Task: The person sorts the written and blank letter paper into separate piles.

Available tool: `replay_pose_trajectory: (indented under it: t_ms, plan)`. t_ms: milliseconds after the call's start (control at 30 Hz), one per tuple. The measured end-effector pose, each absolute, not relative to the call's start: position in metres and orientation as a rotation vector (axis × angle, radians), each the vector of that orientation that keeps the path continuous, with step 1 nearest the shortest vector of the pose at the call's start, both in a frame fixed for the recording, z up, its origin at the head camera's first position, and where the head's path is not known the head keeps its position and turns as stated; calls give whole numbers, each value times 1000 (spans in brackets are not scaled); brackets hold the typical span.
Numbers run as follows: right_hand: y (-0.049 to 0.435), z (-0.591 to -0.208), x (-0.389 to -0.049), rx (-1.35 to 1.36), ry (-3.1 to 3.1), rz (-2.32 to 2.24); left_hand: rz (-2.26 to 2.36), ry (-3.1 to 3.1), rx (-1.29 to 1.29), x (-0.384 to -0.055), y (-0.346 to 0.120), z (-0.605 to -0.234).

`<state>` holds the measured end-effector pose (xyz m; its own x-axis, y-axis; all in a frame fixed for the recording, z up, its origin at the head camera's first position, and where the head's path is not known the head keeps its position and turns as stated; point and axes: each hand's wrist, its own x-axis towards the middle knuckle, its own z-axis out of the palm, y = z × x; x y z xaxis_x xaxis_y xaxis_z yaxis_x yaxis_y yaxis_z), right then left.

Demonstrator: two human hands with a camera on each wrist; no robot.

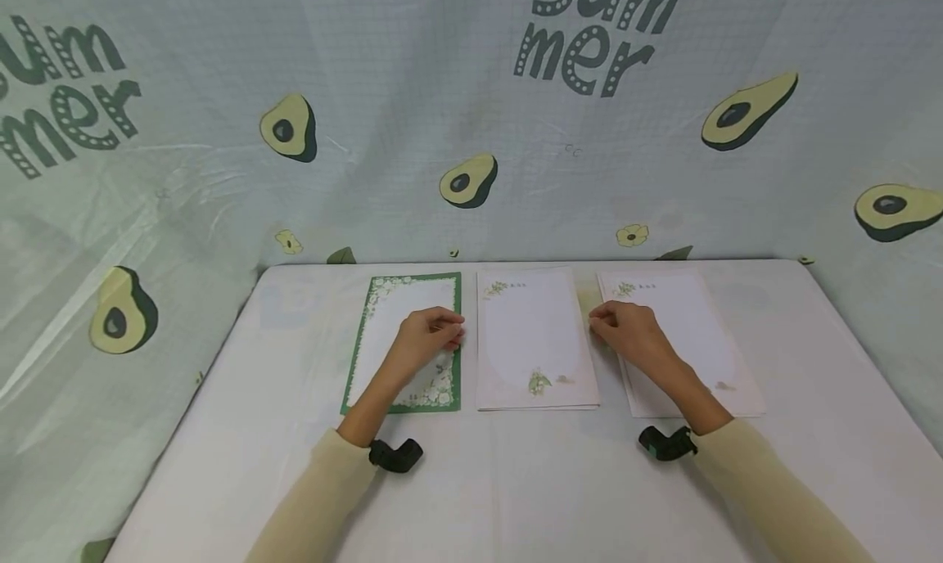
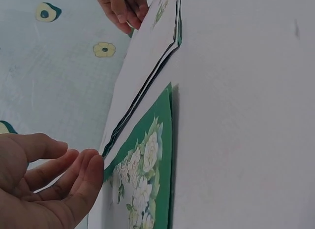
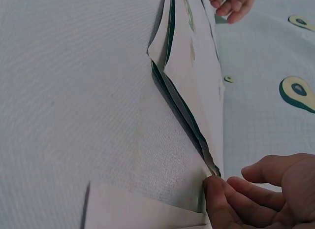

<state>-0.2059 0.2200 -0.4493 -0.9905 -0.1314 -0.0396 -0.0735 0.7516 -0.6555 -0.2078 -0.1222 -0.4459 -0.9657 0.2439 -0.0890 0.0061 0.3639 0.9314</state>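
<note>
In the head view, a green-bordered sheet with white flowers (image 1: 391, 313) lies at the left. My left hand (image 1: 426, 338) hovers over its right part, fingers loosely bent and holding nothing; the left wrist view shows a gap between thumb and fingers. A stack of pale pink sheets (image 1: 526, 342) with leaf prints occupies the middle. Beside its right edge is my right hand (image 1: 637, 334). Its bent fingertips (image 3: 212, 184) are close to that edge; whether they touch it cannot be told. Under my right wrist lies a similar pink stack (image 1: 700, 326), partly hidden by the hand.
All the paper lies on a white-covered table (image 1: 471, 489). Behind and at the sides hangs a pale curtain (image 1: 383, 80) printed with avocados. A black wrist camera (image 1: 396, 456) sits on the left wrist and another (image 1: 665, 443) on the right.
</note>
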Motion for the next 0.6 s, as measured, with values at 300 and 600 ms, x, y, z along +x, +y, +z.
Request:
replay_pose_trajectory:
  t_ms: [300, 600]
  plan:
    - [219, -453, -207, -164, 2801, -1153, 1455, 2461, 170, -215, -105, -446]
    - [213, -455, -212, -72, 2728, -1248, 1381, 2494, 79, -223, -90, -446]
